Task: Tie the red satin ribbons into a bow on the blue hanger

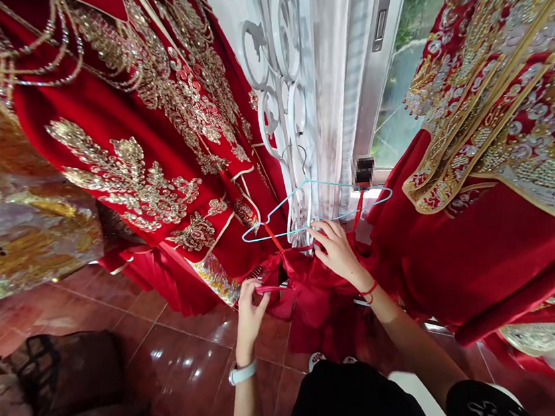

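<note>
A light-blue clothes hanger (278, 209) hangs by its hook from a white scrolled metal rack. From it, by thin red straps, hangs a red garment (310, 274) with gathered, shiny cloth. My left hand (250, 308), lower and to the left, is closed on a narrow red ribbon (273, 288) at the garment's side. My right hand (335, 248) is at the hanger's bottom bar, its bent fingers over the bar and its thumb by the garment's top edge. Exactly what lies under those fingertips is partly hidden.
Red gowns with gold embroidery (128, 178) hang on the left, and a beaded red and gold gown (507, 108) on the right. Behind is the white scrolled rack (284, 47) beside a window (403, 80). Dark bags (71, 378) lie on the red tiled floor (174, 360).
</note>
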{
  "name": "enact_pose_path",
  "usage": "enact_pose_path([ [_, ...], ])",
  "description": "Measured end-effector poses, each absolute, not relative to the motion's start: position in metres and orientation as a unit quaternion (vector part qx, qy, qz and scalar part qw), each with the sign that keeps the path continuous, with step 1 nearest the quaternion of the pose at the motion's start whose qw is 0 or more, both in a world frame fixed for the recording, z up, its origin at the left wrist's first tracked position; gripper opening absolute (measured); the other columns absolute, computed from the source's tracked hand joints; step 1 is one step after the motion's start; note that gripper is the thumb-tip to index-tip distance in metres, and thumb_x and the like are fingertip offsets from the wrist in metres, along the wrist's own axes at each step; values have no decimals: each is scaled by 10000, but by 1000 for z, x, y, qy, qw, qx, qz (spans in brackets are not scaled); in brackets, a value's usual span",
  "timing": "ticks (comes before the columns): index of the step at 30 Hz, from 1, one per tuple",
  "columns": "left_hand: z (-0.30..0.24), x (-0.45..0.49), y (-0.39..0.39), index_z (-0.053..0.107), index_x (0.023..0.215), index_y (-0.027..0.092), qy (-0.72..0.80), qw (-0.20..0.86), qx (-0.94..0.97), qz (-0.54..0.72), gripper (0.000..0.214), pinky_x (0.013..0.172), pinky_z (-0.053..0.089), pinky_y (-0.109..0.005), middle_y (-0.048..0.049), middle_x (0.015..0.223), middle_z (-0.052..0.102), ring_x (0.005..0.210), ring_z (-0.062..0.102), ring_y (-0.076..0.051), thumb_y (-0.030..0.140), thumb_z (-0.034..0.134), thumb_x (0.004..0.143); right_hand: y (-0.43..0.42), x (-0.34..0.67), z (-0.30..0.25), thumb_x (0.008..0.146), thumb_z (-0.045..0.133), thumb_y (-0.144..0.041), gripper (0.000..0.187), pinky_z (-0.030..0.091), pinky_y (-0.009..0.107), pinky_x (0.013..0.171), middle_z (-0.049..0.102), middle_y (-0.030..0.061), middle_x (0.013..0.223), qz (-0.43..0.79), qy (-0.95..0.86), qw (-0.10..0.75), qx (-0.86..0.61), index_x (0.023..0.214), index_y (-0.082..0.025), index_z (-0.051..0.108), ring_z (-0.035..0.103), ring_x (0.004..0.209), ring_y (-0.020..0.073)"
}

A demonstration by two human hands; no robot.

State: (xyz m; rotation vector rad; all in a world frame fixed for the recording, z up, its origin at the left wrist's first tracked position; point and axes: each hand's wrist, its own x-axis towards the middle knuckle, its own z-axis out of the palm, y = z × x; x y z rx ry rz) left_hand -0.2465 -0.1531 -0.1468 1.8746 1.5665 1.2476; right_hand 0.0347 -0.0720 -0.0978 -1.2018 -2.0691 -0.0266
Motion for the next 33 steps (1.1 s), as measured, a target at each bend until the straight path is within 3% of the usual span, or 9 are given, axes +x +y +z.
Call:
enact_pose_path([
  [3, -139, -250, -141, 526, 826, 223, 574, 182, 649, 465, 85, 816, 504, -342, -25, 861, 573, 831, 581, -207, 251, 596, 864, -74, 34, -101, 900, 476, -112, 558, 436, 516, 1129, 575, 107, 1412, 8, -805, 376, -458, 1431, -244, 583, 446, 1372, 310],
  [6, -139, -253, -131, 512, 878, 226, 586, 209, 574, 533, 122, 778, 519, -321, -16, 904, 559, 782, 573, -172, 198, 621, 830, -77, 32, -104, 895, 485, -112, 562, 447, 517, 1138, 566, 108, 1417, 25, -805, 387, -449, 1435, -242, 576, 443, 1374, 305],
  [10, -148, -254, -125, 459, 972, 240, 568, 421, 287, 646, 335, 717, 569, -280, 21, 943, 576, 705, 614, -111, 172, 730, 786, -79, 30, -106, 887, 494, -110, 567, 446, 519, 1155, 562, 108, 1410, 44, -799, 401, -445, 1431, -248, 576, 440, 1377, 297],
  [14, -154, -249, -131, 556, 920, 184, 532, 593, 155, 584, 60, 736, 619, -341, -63, 868, 686, 785, 717, -189, 230, 590, 936, -80, 28, -108, 877, 487, -93, 587, 444, 514, 1166, 559, 102, 1403, 60, -792, 418, -442, 1432, -260, 575, 430, 1384, 287],
  [18, -146, -247, -144, 642, 960, 157, 457, 668, 143, 570, 63, 788, 634, -322, -72, 865, 734, 800, 737, -178, 174, 589, 932, -82, 26, -108, 878, 483, -87, 591, 448, 503, 1161, 557, 90, 1392, 67, -783, 431, -444, 1427, -282, 581, 430, 1380, 280],
  [22, -136, -253, -152, 688, 1117, 208, 446, 598, 246, 619, 349, 777, 641, -301, -31, 984, 767, 733, 725, -137, 147, 771, 784, -84, 25, -104, 900, 483, -104, 571, 450, 505, 1151, 561, 95, 1362, 72, -780, 431, -448, 1431, -289, 582, 441, 1352, 281],
  [26, -131, -258, -145, 720, 1188, 211, 518, 456, 331, 644, 545, 646, 631, -266, -94, 1321, 707, 674, 703, -111, 331, 885, 683, -86, 23, -99, 936, 483, -132, 506, 478, 500, 1110, 572, 98, 1298, 67, -784, 422, -451, 1384, -310, 635, 456, 1296, 287],
  [29, -127, -264, -130, 745, 1157, 182, 536, 358, 366, 671, 584, 840, 640, -338, -123, 1312, 716, 913, 756, -204, 415, 902, 645, -86, 18, -98, 932, 478, -112, 488, 496, 492, 1088, 578, 100, 1255, 63, -777, 429, -456, 1338, -298, 674, 470, 1251, 287],
  [33, -110, -278, -101, 761, 1088, 157, 529, 314, 424, 665, 571, 1088, 531, -467, -154, 1261, 738, 1217, 683, -305, 458, 902, 623, -84, 13, -99, 911, 480, -84, 493, 515, 477, 1070, 583, 96, 1242, 66, -767, 432, -469, 1297, -295, 701, 485, 1228, 289],
])
